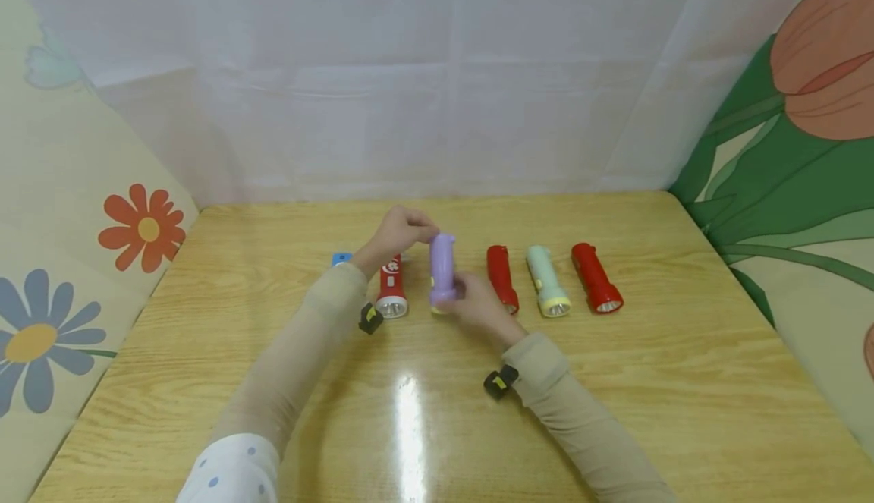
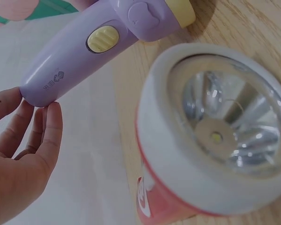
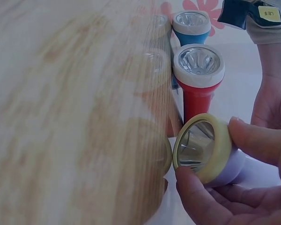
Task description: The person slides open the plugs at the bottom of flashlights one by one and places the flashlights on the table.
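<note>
Clock centred on the lavender flashlight [image 1: 442,260], head view, 12 away from the person. It is mid-row over the worktop [image 1: 683,381], lens end toward 6. My left hand [image 1: 399,231] pinches the tail at 12 between thumb and fingertips; my right hand [image 1: 483,307] grasps the head at 6, fingers and thumb on opposite sides of the pale-yellow bezel [image 3: 219,145]. Right-wrist view: bezel at or just off the wood; contact not confirmed. Tail looks raised. Neighbours: red-and-white flashlight [image 1: 392,290] near at 9; blue flashlight [image 1: 341,259] farther out at 9, partly behind the left arm; plain red flashlight [image 1: 501,271] at 3, partly behind the right hand, then mint flashlight [image 1: 544,271], then second red flashlight [image 1: 592,274]. Handling notes, my judgement: use the bezel as the pivot and lower the tail toward 12, so the lens end does not skid. Barrel is round and could roll; both grips should stay until it lies quiet. Avoid pressing the yellow slide switch [image 2: 103,39], on the barrel's 8 o'clock side. Right knuckles are tight to the plain red flashlight; back that hand out toward 6, not 3, to spare the row.
</note>
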Action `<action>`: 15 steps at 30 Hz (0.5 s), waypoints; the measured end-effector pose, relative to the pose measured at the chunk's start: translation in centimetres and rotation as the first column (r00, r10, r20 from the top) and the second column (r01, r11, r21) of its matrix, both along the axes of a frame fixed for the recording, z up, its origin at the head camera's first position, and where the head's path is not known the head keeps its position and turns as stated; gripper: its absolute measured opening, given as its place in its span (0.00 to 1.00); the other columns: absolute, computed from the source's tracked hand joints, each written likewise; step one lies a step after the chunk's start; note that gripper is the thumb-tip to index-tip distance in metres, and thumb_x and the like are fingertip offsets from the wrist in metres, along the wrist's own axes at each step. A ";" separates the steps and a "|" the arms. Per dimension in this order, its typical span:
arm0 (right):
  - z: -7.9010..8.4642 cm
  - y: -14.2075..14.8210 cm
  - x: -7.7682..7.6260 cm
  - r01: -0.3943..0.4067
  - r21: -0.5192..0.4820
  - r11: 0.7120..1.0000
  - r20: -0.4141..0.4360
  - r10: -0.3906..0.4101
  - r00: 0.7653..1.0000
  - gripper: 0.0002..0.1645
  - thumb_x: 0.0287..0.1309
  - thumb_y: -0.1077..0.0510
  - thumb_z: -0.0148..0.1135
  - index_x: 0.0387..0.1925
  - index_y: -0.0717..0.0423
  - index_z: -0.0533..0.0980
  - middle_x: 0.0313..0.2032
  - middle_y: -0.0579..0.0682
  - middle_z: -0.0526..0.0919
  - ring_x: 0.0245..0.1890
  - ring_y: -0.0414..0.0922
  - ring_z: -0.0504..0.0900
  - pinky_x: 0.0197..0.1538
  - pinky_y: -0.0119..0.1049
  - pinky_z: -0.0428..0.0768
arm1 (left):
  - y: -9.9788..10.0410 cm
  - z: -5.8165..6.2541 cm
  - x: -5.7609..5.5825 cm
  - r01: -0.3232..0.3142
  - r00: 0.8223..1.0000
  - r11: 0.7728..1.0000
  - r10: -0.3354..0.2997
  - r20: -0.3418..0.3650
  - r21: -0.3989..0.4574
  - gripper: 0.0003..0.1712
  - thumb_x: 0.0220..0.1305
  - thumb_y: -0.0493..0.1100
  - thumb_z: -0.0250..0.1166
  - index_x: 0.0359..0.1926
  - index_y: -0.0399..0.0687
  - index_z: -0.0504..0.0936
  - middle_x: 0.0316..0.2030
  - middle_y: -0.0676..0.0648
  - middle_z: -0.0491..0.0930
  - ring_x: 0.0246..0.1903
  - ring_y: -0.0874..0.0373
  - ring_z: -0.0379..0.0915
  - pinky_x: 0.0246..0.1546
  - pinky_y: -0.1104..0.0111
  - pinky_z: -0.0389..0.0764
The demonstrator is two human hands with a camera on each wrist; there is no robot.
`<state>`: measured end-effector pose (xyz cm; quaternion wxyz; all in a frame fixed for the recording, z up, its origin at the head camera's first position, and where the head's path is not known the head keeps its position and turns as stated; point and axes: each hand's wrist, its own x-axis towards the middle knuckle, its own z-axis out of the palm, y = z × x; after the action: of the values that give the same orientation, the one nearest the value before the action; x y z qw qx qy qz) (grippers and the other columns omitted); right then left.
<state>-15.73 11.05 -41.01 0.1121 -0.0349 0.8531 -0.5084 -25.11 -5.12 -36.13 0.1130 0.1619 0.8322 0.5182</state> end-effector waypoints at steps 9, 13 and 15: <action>0.1 -0.1 -0.3 0.005 0.048 0.999 -0.029 -0.003 1.000 0.28 0.47 0.60 0.67 0.51 0.63 0.71 0.45 0.54 0.78 0.43 0.47 0.75 0.48 0.43 0.74 | 0.0 0.3 0.4 -0.026 1.000 1.000 0.026 0.004 0.018 0.09 0.57 0.35 0.62 0.38 0.34 0.82 0.38 0.40 0.81 0.38 0.50 0.76 0.45 0.60 0.74; 0.2 -0.1 -0.4 0.016 0.047 0.999 -0.030 -0.015 0.999 0.29 0.46 0.61 0.68 0.52 0.63 0.71 0.45 0.54 0.78 0.43 0.47 0.76 0.49 0.43 0.74 | 0.0 0.5 0.6 -0.030 1.000 1.000 0.030 -0.005 0.010 0.09 0.56 0.36 0.62 0.38 0.36 0.82 0.38 0.41 0.81 0.38 0.51 0.76 0.45 0.59 0.74; 0.2 -0.1 -0.5 0.024 0.037 0.999 -0.020 -0.023 1.000 0.29 0.45 0.61 0.68 0.52 0.63 0.71 0.45 0.54 0.78 0.43 0.46 0.76 0.49 0.43 0.74 | 0.0 0.5 0.7 -0.030 0.999 1.000 0.030 -0.016 0.007 0.09 0.56 0.37 0.63 0.38 0.37 0.82 0.37 0.42 0.81 0.38 0.51 0.75 0.44 0.60 0.75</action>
<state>-16.22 10.97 -40.79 0.0985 -0.0276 0.8637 -0.4935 -24.43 -5.10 -35.61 0.0980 0.1542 0.8337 0.5211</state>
